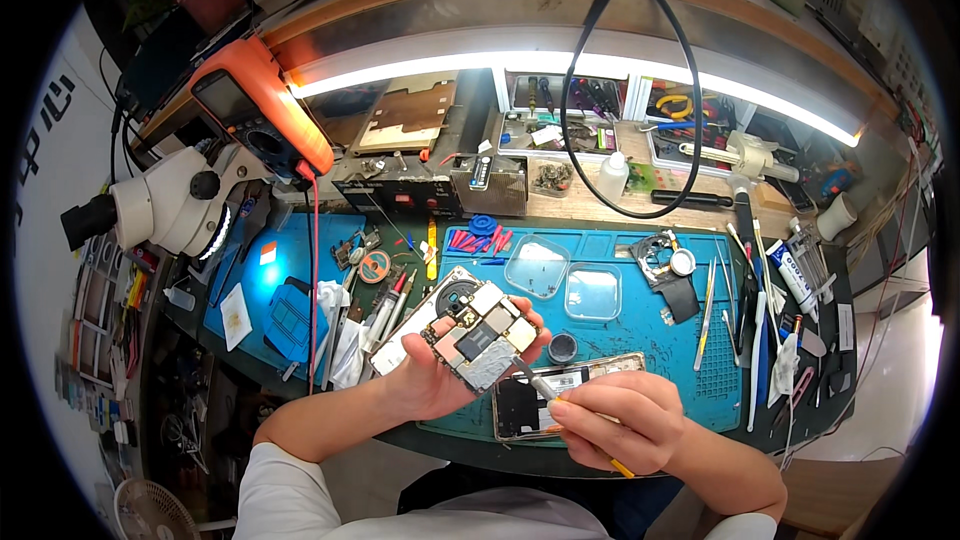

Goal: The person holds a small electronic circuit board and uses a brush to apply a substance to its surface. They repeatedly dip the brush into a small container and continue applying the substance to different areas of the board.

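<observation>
My left hand (425, 380) grips a phone circuit board (480, 338) by its edges, tilted above the blue mat; metal shields and a black chip area show on it. A dark round camera ring (457, 297) lies at its upper left; whether it is part of the same piece I cannot tell. Pinched in my right hand (625, 420) is a slim tool (540, 383) with a grey shaft and a yellow rear end. Its tip is close to the board's lower right corner; contact is unclear. Beneath the tool lies an opened phone body (520, 410), partly covered by my right hand.
A small dark round pot (562, 347) and two clear plastic boxes (593, 293) sit on the blue mat (660, 360). Tweezers (706, 315) and other hand tools lie at right. At left stand a microscope (165, 205) and an orange multimeter (262, 105). A black cable (690, 50) loops above.
</observation>
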A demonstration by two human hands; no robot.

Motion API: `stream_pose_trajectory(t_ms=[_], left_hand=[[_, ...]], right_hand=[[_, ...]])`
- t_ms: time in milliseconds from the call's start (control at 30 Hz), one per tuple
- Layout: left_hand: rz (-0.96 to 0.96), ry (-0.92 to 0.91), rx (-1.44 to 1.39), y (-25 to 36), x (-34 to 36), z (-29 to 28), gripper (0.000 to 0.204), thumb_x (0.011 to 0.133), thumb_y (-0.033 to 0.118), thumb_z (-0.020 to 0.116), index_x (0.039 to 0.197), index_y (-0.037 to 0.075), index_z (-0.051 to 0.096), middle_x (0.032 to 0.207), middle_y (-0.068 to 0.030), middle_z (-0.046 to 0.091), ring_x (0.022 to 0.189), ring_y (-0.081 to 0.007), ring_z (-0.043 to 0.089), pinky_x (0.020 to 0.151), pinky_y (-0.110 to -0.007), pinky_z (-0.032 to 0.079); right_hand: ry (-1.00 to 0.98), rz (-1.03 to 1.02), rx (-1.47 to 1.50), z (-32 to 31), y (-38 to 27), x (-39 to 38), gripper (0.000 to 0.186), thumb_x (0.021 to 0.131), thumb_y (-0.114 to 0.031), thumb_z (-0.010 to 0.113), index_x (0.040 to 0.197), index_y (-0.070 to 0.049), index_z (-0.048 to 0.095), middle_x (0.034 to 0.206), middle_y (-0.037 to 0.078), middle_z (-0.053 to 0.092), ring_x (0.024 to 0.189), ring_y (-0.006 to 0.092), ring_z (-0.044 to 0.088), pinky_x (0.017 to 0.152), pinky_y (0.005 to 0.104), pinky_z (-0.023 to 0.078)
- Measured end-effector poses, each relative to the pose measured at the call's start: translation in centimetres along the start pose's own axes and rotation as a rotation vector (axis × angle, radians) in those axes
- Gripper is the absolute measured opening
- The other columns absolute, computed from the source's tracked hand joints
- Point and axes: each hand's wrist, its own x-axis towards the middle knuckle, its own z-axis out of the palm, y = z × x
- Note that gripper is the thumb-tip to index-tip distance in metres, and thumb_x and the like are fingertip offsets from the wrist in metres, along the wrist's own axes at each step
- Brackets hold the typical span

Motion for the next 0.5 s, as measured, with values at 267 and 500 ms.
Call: stream_pose_trajectory(t_ms=[267, 500], left_hand=[[-0.002, 0.029, 0.046, 0.21, 0.07, 0.34, 0.115, 0.064, 0.072, 0.071, 0.148, 0.007, 0.028, 0.147, -0.009, 0.037, 0.143, -0.0242, 0.034, 0.12, -0.037, 0.029], [0.01, 0.077, 0.014, 0.15, 0.13, 0.36, 0.115, 0.064, 0.071, 0.071, 0.149, 0.007, 0.026, 0.148, -0.0067, 0.039, 0.142, -0.0237, 0.035, 0.119, -0.036, 0.031]], right_hand=[[0.0, 0.0, -0.012, 0.23, -0.06, -0.17, 0.032, 0.07, -0.005, 0.077, 0.102, -0.003, 0.074, 0.098, 0.008, 0.067, 0.069, 0.017, 0.066, 0.059, 0.027, 0.055], [0.0, -0.007, -0.022, 0.37, -0.03, -0.17, 0.033, 0.07, -0.004, 0.077, 0.103, -0.002, 0.073, 0.099, 0.007, 0.067, 0.069, 0.0171, 0.067, 0.06, 0.0271, 0.056]])
